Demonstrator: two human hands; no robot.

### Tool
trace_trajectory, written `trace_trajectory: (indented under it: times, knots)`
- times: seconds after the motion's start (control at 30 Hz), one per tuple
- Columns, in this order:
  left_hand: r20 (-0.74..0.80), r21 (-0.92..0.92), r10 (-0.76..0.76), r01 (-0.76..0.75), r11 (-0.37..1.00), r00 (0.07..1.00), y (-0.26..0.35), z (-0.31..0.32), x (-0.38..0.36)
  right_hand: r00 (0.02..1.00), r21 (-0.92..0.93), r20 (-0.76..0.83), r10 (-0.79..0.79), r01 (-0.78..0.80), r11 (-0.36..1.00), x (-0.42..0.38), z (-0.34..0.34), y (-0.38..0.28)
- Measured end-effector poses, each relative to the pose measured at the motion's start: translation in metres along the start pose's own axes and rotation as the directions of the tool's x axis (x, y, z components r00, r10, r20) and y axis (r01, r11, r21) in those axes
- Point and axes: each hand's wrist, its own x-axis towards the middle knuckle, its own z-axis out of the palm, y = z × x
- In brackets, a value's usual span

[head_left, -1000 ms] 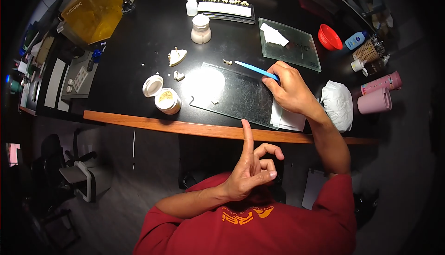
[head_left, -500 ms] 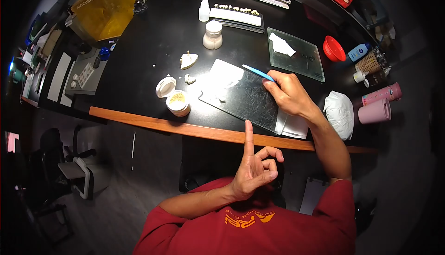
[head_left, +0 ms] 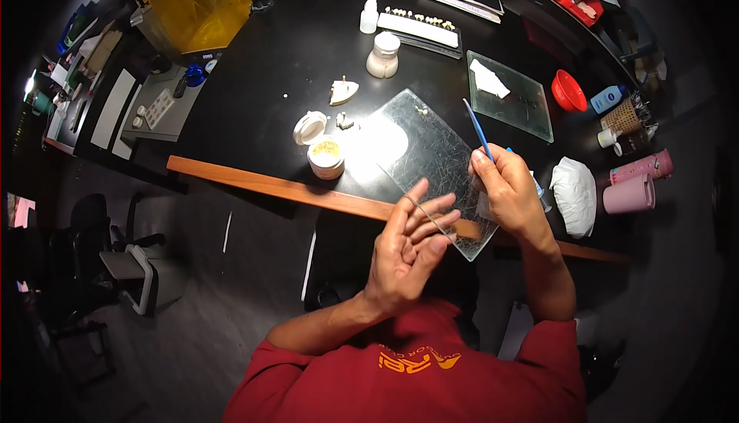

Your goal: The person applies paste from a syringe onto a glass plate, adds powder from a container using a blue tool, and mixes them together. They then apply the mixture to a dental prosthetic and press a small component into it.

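Observation:
A scratched clear glass slab (head_left: 419, 142) is turned at an angle, and its near corner juts out past the table's edge. My left hand (head_left: 404, 250) is at the slab's near-left edge; its fingers reach under the glass and show through it, with the thumb at the rim. In my right hand (head_left: 508, 188), by the slab's right side, a slim blue stick-like tool (head_left: 477, 129) is pinched, pointing up and away. A small pale lump (head_left: 423, 110) sits near the slab's far end. Beyond the left edge stand an open jar of pale powder (head_left: 326, 160) and its lid (head_left: 310, 127).
Small dental cast pieces (head_left: 344, 92) lie behind the jar. Farther back are a white-capped bottle (head_left: 382, 57), a dropper bottle (head_left: 369, 15) and a tooth shade rack (head_left: 419, 29). To the right are a second glass plate (head_left: 512, 107), red bowl (head_left: 569, 90) and white bag (head_left: 573, 196).
The glass slab has rotated and come toward me over the table edge. My left hand has gone from pointing beside it to reaching under it. The blue tool now points more upright.

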Motion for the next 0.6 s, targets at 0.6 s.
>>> trace_trajectory:
  times: [0.6]
  knots:
    - [0.065, -0.029, -0.375, 0.378, 0.925, 0.925, 0.094, -0.07, -0.008, 0.871, -0.287, 0.121, -0.476, 0.489, 0.824, -0.015, -0.012, -0.05]
